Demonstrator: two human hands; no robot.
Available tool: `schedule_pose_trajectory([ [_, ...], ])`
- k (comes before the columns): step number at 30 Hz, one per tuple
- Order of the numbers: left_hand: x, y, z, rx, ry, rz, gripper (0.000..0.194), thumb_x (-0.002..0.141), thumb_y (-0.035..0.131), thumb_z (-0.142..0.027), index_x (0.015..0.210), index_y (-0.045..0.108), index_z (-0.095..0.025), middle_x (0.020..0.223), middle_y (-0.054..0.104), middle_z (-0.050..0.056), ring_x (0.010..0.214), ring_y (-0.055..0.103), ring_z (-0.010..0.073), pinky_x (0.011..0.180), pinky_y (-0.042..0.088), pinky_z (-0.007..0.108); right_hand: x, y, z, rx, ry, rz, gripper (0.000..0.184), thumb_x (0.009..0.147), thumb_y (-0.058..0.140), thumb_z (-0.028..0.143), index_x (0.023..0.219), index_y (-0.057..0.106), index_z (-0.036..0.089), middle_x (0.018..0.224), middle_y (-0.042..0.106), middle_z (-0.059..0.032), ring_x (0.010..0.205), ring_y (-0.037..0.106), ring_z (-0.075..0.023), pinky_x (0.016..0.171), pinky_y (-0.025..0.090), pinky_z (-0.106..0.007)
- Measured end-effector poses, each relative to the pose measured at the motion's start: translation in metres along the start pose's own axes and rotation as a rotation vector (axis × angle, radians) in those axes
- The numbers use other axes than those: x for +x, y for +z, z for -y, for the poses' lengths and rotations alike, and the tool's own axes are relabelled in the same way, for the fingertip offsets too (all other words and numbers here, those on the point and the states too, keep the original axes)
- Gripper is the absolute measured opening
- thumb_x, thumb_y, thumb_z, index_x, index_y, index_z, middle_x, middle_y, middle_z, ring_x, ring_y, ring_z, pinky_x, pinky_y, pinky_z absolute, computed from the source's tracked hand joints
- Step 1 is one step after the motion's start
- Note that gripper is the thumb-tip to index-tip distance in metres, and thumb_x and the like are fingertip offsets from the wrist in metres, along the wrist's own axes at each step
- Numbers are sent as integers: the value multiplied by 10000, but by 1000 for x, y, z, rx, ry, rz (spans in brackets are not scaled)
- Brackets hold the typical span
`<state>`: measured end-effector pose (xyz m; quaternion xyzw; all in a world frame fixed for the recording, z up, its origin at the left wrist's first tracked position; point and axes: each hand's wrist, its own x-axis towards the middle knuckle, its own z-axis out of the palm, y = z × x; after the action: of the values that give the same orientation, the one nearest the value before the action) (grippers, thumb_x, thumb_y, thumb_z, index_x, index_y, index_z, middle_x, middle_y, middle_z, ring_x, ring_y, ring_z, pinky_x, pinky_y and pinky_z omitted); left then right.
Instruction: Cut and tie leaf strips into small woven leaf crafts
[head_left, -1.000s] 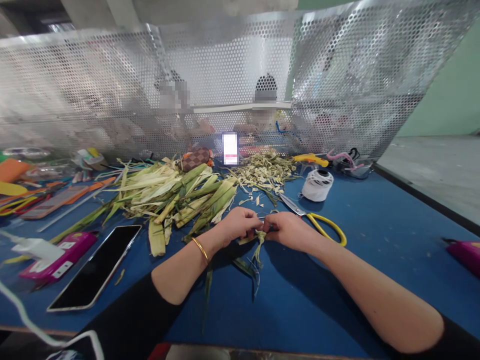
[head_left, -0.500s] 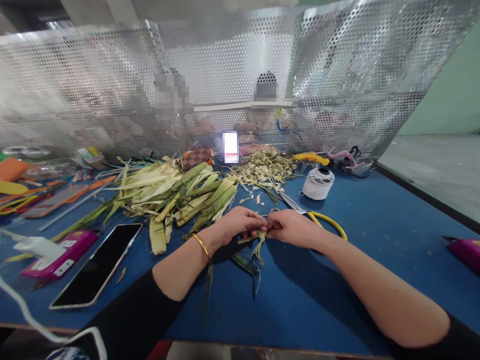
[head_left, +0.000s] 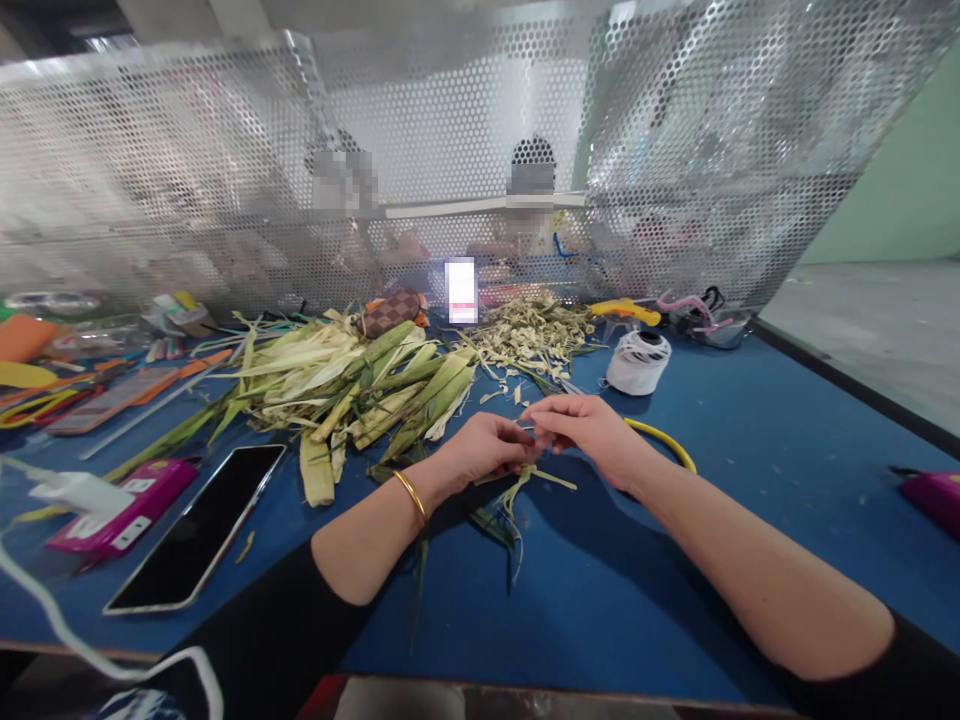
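Observation:
Over the blue table, my left hand (head_left: 491, 448) is closed on a small bundle of corn husk strips (head_left: 516, 497), whose loose ends hang below the fingers. One pale strip sticks out to the right under my right hand (head_left: 589, 432). The right fingertips are pinched together right beside the left ones; what is between them is too small to make out. Scissors lie behind the right wrist, mostly covered, with the yellow handle (head_left: 666, 443) showing. Farther back stands a spool of white thread (head_left: 637, 363). A large pile of corn husks (head_left: 375, 385) lies to the left.
Cut husk scraps (head_left: 532, 335) are heaped at the back, near a yellow tool (head_left: 626, 311). At left lie a black-screened phone (head_left: 199, 530) and a purple power strip (head_left: 124, 507) with a white cable. A perforated silvery sheet (head_left: 465, 130) hangs behind the table, with people beyond it.
My right hand has lifted slightly and turned, its fingers now reaching over toward the left fingertips. A pale husk strip now shows sticking out to the right. The scissors' blades are more covered.

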<state>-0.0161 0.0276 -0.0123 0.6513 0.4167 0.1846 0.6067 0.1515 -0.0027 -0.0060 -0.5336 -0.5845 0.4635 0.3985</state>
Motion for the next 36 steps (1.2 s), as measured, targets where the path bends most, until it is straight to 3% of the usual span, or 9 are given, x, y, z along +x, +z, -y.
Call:
schedule_pose_trajectory([
  [3, 0, 0, 1, -24, -13, -7, 200, 624, 702, -293, 730, 635, -138, 579, 564, -34, 525, 502, 70, 481, 341, 183, 4, -8, -3, -106, -21, 18, 192, 700, 594, 253, 859, 659, 169, 665, 637, -4, 640, 587, -132, 571, 430, -241],
  [7, -1, -2, -1, -17, -2, 20, 200, 660, 696, -298, 751, 638, -129, 598, 579, -24, 535, 518, 65, 500, 368, 177, 6, -19, -4, -302, 56, 166, 124, 690, 597, 230, 780, 644, 159, 657, 624, -4, 575, 567, -123, 521, 406, -236],
  [10, -1, -3, -3, -22, -9, 26, 159, 684, 683, -269, 744, 642, -128, 626, 603, -14, 549, 535, 63, 511, 383, 173, 5, -19, -5, -361, 32, 244, 123, 669, 611, 219, 770, 659, 167, 646, 623, 7, 571, 550, -119, 550, 410, -241],
  [16, -1, -3, -4, -44, -26, 32, 130, 708, 684, -252, 748, 651, -132, 649, 633, -1, 550, 546, 60, 507, 394, 168, 8, -10, -14, -565, -17, 194, 141, 676, 624, 302, 669, 672, 170, 615, 599, 17, 606, 510, -127, 544, 342, -239],
  [26, 2, -4, -1, -90, -40, 32, 194, 749, 662, -314, 718, 636, -124, 704, 647, 13, 550, 545, 55, 511, 386, 177, 12, -14, -18, -396, 33, 215, 66, 710, 542, 221, 697, 588, 175, 624, 574, 16, 531, 506, -110, 556, 387, -240],
  [32, 2, -6, -1, -137, -51, 41, 274, 800, 598, -375, 730, 662, -119, 714, 646, 20, 534, 541, 57, 514, 396, 190, 8, -14, -16, -409, 8, 285, 167, 677, 612, 318, 733, 646, 164, 641, 598, 11, 588, 509, -124, 564, 376, -245],
  [36, 2, -7, -2, -135, -65, 32, 265, 706, 707, -382, 729, 676, -119, 696, 656, 22, 559, 556, 69, 536, 414, 193, 9, -12, -19, -472, 22, 222, 188, 672, 620, 350, 654, 626, 163, 561, 539, 34, 545, 460, -110, 532, 340, -241],
])
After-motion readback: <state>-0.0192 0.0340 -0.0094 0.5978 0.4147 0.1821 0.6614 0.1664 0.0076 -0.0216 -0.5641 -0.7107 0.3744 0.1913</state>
